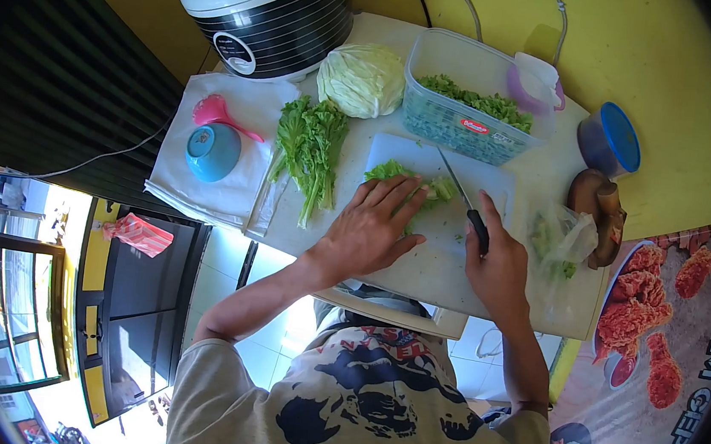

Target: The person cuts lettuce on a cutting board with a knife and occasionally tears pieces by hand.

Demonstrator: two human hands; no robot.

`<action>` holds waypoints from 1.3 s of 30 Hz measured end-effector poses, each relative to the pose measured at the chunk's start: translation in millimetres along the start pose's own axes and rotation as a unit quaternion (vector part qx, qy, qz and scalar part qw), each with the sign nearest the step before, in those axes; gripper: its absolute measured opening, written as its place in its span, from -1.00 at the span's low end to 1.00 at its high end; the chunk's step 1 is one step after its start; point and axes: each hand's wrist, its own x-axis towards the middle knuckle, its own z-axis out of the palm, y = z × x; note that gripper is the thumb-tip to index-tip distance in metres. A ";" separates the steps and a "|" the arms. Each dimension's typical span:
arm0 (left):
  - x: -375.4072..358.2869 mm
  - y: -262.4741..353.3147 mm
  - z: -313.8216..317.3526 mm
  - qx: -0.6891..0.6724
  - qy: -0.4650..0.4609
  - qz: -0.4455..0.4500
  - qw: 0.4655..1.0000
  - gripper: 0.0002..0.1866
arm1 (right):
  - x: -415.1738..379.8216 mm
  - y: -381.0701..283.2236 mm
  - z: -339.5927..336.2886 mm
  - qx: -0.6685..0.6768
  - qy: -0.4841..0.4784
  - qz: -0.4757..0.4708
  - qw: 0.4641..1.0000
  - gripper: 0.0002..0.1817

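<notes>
My left hand (377, 224) lies over green leafy lettuce (388, 170) on a white cutting board (484, 179), its fingers curved down and holding the leaves against the board. Cut stems stick out past the fingertips, and part of the lettuce is hidden under the palm. In my right hand (498, 268) is a kitchen knife (478, 230), gripped by its black handle. Its blade points up and away, just right of the stems. A bunch of leafy lettuce (310, 145) lies left of the board.
Behind the board stands a clear plastic container (433, 127) with cut greens. A cabbage (362, 81), rice cooker (272, 26), blue bowl (212, 153) and pink ladle (227, 115) are to the left. A plastic bag (559, 237), brown object (598, 207) and blue-lidded tub (610, 139) sit right.
</notes>
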 end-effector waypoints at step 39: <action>1.0 -16.2 -6.4 -0.067 0.018 -0.049 0.996 -0.33 | -61.8 37.6 -102.2 0.102 0.178 0.271 0.940 -0.67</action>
